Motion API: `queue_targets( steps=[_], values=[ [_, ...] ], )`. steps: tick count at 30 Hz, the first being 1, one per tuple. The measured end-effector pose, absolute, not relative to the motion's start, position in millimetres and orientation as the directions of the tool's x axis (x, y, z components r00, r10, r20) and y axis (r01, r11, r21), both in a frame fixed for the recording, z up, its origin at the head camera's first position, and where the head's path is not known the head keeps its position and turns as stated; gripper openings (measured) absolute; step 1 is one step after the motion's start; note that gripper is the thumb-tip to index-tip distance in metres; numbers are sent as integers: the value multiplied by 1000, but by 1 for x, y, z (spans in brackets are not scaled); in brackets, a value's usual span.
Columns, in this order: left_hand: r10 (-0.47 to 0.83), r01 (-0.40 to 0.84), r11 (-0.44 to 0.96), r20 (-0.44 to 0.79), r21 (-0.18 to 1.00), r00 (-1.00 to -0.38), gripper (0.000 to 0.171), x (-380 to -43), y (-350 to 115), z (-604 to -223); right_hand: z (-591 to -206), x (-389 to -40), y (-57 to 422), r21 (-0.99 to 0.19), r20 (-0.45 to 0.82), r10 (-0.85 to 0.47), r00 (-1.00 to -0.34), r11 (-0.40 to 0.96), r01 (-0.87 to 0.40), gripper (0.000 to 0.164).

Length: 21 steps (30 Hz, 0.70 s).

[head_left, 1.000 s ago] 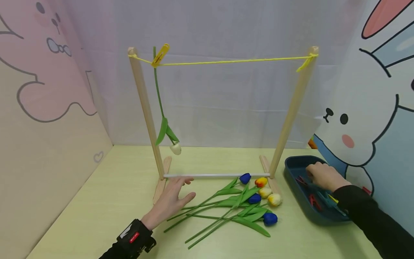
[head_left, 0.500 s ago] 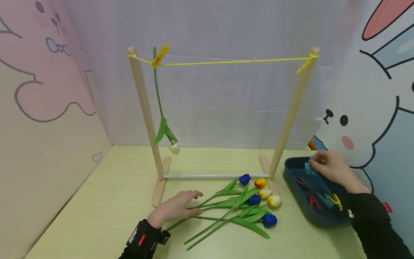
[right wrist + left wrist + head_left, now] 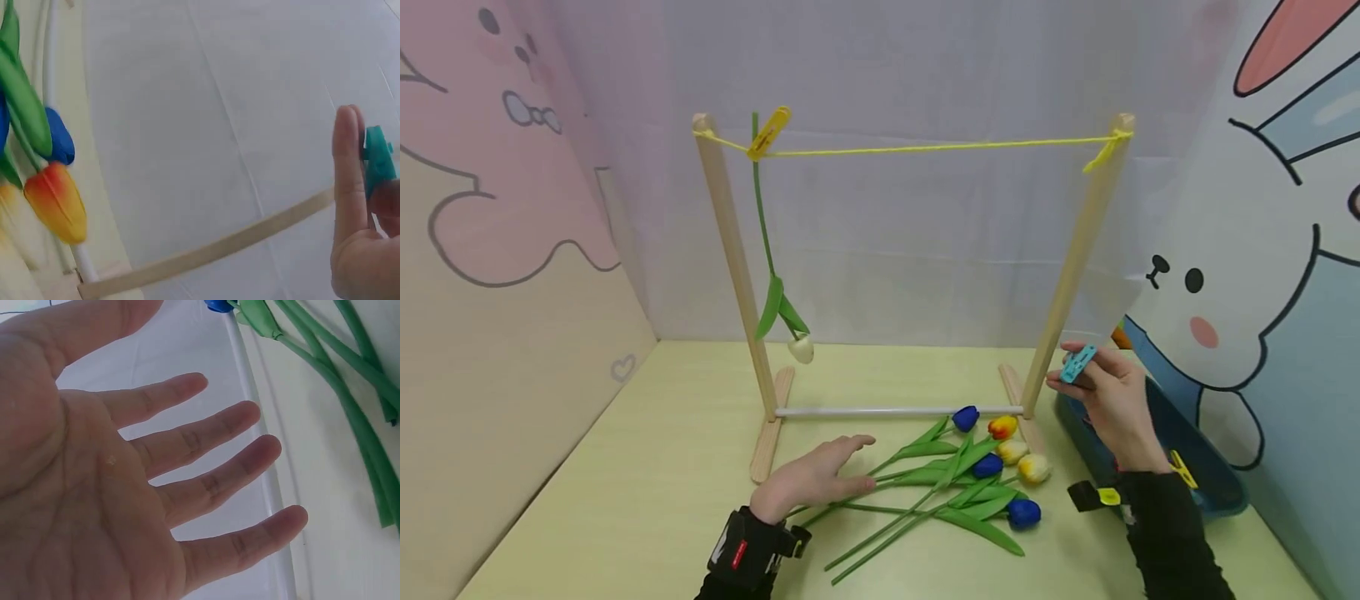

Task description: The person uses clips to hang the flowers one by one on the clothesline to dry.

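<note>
I have a small teal plastic clothespin (image 3: pixel 1078 364) held up in the person's right hand (image 3: pixel 1112 404), pinched between thumb and fingers, and in the head view it appears just beside the right pale wooden post (image 3: pixel 1078 267). Below that hand, partly covered by it and the sleeve, I see a dark blue oblong tray (image 3: pixel 1187 423) with a bright yellow clothespin (image 3: pixel 1182 469) lying in it. The left hand (image 3: pixel 816 479) is released: my left wrist view shows the palm with its fingers spread and nearly straight. It is over the stem ends of a loose pile of artificial tulips (image 3: pixel 988 533), and I cannot tell whether it touches them. The flower heads in that pile all point to the right: three deep blue, one orange-red and yellow (image 3: pixel 1002 427), and two pale yellow-white ones. They lie on a light yellow-green tabletop (image 3: pixel 625 500), near a thin white rod (image 3: pixel 898 412) that joins the feet of the two posts. Between the post tops I see a bright yellow cord (image 3: pixel 940 148), its tied end dangling at the right. Near the left pale wooden post (image 3: pixel 733 267), an amber-yellow clothespin (image 3: pixel 770 133) on the cord holds a single white artificial tulip (image 3: pixel 801 349) upside down by its green stem. Behind everything hangs a pale lavender-grey sheet (image 3: pixel 917 250), with cartoon-printed panels on either side.
</note>
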State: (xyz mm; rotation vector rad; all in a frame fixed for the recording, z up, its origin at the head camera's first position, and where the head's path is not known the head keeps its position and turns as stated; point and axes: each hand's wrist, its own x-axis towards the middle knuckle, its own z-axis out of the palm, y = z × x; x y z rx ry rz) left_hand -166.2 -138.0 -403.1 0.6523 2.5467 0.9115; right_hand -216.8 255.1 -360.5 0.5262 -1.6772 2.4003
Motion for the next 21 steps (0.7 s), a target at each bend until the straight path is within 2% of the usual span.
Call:
queue_targets(
  steps=[6, 11, 15, 21],
  values=[
    [502, 269, 718, -208, 642, -840, 68, -166, -139, -406, -369, -221, 231, -805, 255, 56, -965, -540, -244, 29],
    [507, 288, 714, -188, 639, -841, 68, -168, -141, -407, -376, -224, 224, -700, 182, 41, -982, -697, -159, 42],
    [488, 275, 725, -190, 631, -852, 69, -168, -142, -408, -378, -223, 220, -673, 188, 43, -981, -722, -161, 47],
    [492, 293, 725, -171, 624, -854, 70, -168, -139, -408, -379, -220, 214, -707, 190, 176, -966, -658, -259, 36]
  ],
)
